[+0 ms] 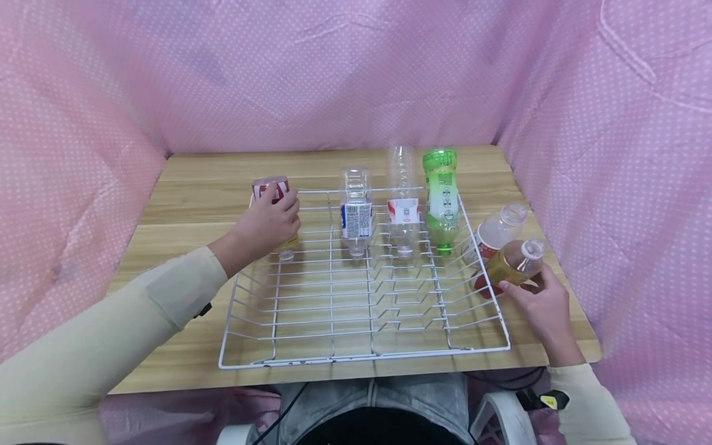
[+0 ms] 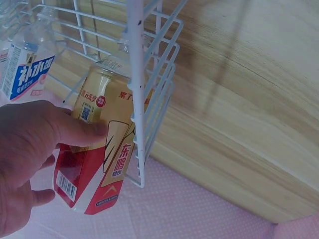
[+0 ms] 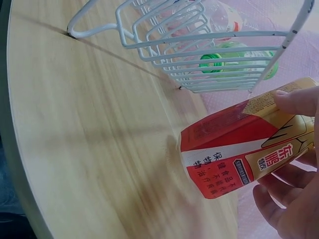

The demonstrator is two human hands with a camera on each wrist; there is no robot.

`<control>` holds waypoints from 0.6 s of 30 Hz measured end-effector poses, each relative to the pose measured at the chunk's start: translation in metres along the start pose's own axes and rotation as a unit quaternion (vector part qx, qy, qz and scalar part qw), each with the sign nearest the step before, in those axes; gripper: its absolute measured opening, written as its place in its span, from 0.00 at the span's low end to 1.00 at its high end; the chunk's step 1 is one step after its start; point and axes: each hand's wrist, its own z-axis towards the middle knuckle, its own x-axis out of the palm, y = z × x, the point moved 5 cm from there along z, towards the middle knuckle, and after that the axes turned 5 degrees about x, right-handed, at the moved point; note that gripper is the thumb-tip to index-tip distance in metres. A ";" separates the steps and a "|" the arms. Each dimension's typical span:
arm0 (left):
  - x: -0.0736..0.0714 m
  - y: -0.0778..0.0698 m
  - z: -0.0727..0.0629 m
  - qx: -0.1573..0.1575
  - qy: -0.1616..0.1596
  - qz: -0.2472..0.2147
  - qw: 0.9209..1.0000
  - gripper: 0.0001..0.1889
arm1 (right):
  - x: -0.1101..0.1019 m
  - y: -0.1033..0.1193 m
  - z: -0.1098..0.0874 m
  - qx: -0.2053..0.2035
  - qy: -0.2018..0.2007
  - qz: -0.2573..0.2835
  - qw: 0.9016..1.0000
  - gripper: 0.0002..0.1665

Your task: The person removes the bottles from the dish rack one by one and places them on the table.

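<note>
At the back left of the white wire rack [image 1: 374, 356], my left hand [image 1: 267, 224] holds a red-and-gold drink bottle [image 2: 102, 144]. That bottle leans neck down in the rack, red base up, and the left thumb lies across its label. Beyond the rack's right side, my right hand [image 1: 544, 306] grips a similar red-and-gold bottle [image 3: 239, 144] with its neck up and tilted, thumb on one side and fingers on the other. Close behind it is a clear bottle [image 1: 495, 232] with a red-and-white label, partly hidden by the held bottle.
Along the rack's back lean, necks down, a clear bottle [image 1: 356, 219] with a blue-and-white label, a clear bottle [image 1: 403, 212] with a small white label, and a green bottle [image 1: 442, 191]. The wooden table [image 1: 183, 210] is surrounded by pink dotted cloth [image 1: 334, 74].
</note>
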 end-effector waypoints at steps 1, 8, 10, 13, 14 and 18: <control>0.001 0.000 0.001 0.001 0.005 0.001 1.000 0.33 | 0.000 -0.001 0.000 0.002 0.001 -0.002 1.000 0.37; 0.004 -0.002 0.006 0.006 0.015 0.006 1.000 0.33 | 0.001 -0.003 0.000 0.003 0.007 -0.019 1.000 0.37; 0.005 -0.003 0.007 0.005 0.019 0.007 1.000 0.33 | 0.001 -0.003 0.000 0.005 0.008 -0.023 1.000 0.38; 0.007 -0.005 0.009 0.004 0.025 0.005 1.000 0.34 | 0.002 -0.005 0.000 0.008 0.009 -0.027 1.000 0.38; 0.008 -0.006 0.010 0.002 0.026 0.002 1.000 0.34 | 0.002 -0.005 0.000 0.008 0.010 -0.030 0.999 0.38; 0.009 -0.008 0.013 -0.002 0.026 -0.009 1.000 0.33 | 0.003 -0.006 0.001 0.007 0.013 -0.031 0.999 0.39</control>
